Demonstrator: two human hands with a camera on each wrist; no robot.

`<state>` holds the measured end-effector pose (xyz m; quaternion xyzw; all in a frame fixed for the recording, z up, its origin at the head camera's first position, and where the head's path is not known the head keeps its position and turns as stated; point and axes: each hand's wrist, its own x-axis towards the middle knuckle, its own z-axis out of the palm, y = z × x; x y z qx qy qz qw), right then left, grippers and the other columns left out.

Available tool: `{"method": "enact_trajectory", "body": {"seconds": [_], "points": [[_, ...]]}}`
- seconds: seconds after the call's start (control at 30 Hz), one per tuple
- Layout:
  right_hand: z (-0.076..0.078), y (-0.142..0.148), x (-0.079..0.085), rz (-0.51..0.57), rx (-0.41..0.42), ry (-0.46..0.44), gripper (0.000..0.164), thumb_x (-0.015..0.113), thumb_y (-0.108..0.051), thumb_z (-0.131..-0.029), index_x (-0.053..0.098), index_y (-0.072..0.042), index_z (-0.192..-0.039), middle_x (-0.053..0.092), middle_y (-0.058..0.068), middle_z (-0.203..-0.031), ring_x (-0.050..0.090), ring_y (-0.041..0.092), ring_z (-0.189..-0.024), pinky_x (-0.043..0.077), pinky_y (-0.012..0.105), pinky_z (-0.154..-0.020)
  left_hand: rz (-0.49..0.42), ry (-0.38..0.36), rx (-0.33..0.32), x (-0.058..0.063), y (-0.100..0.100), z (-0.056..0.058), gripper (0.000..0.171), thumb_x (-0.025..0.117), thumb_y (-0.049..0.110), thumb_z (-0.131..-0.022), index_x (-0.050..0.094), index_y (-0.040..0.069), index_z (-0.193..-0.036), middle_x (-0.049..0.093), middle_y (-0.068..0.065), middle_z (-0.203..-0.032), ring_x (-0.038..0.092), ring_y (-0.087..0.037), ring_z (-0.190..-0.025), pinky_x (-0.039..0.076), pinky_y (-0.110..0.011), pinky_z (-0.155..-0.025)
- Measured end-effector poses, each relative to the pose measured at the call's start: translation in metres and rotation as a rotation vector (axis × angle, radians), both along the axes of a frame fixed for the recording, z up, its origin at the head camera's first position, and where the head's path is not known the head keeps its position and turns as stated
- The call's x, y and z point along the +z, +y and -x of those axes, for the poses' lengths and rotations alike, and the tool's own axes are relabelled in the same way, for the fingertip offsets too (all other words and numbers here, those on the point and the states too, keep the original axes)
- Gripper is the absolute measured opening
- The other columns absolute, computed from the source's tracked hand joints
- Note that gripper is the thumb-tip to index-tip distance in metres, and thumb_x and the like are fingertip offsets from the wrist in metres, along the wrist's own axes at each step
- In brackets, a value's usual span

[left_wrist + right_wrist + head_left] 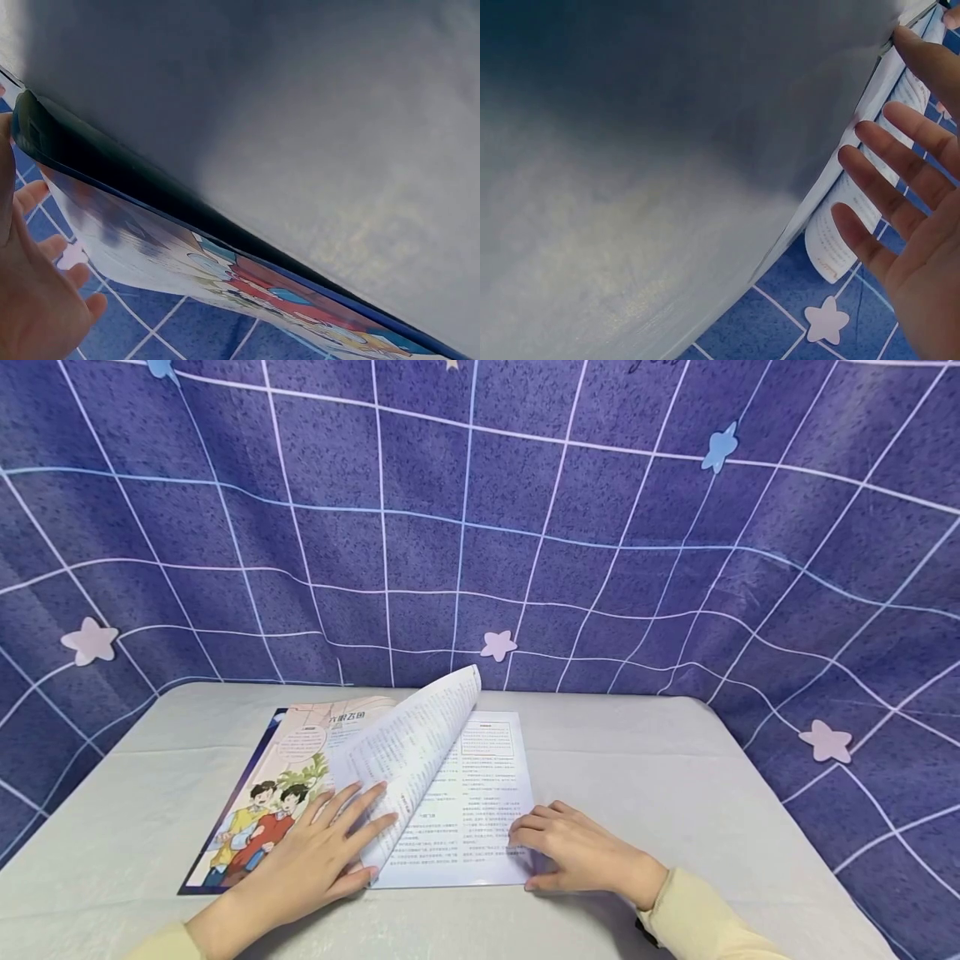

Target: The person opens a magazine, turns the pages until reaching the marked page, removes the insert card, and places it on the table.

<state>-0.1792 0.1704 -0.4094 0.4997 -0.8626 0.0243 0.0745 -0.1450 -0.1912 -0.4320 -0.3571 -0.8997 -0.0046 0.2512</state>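
Note:
An open magazine (487, 797) lies on the table, its right page covered in printed text. One text leaf (420, 735) stands curled up near the middle and leans over to the left. Under it shows an illustrated page (281, 810) with two cartoon figures. My left hand (315, 852) rests with spread fingers on the left side, its fingertips on the lower part of the curled leaf. At the lower right edge of the magazine is my right hand (577, 852), fingers over the page margin and thumb by the corner. Its fingers look loosely extended in the right wrist view.
A pale cloth covers the table (637, 760), its surface stretching out to both sides of the magazine. Behind it hangs a blue curtain (420, 552) with a white grid and star shapes. Light sleeves (697, 914) cover the forearms.

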Motion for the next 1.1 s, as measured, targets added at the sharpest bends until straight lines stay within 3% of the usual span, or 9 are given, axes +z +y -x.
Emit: {"method": "enact_trajectory", "body": {"seconds": [0.53, 0.87, 1.1], "points": [[-0.0004, 0.0009, 0.0046, 0.061, 0.029, -0.029, 0.030, 0.068, -0.038, -0.074, 0.063, -0.022, -0.098, 0.063, -0.013, -0.096, 0.054, 0.003, -0.090, 0.044, 0.029, -0.082, 0.001, -0.048, 0.040, -0.0013, -0.0007, -0.0001, 0.061, 0.054, 0.055, -0.081, 0.052, 0.014, -0.125, 0.045, -0.011, -0.137, 0.047, -0.028, -0.118, 0.030, -0.046, -0.097], [0.0020, 0.0009, 0.0049, 0.126, 0.089, 0.006, 0.016, 0.065, -0.026, -0.072, 0.064, -0.022, -0.088, 0.061, -0.015, -0.082, 0.052, 0.001, -0.080, 0.042, 0.022, -0.075, 0.017, -0.071, 0.062, 0.0004, 0.0003, -0.0012, 0.063, 0.055, 0.057, -0.080, 0.049, 0.017, -0.129, 0.048, -0.010, -0.134, 0.050, -0.024, -0.111, 0.036, -0.044, -0.092], [0.0039, -0.0006, 0.0058, 0.141, 0.124, 0.041, 0.011, 0.065, -0.023, -0.074, 0.065, -0.023, -0.085, 0.062, -0.016, -0.084, 0.054, 0.001, -0.082, 0.043, 0.024, -0.078, 0.023, -0.082, 0.072, -0.0003, 0.0008, -0.0023, 0.064, 0.054, 0.056, -0.080, 0.047, 0.021, -0.133, 0.047, -0.009, -0.135, 0.052, -0.023, -0.107, 0.036, -0.042, -0.089]]}}
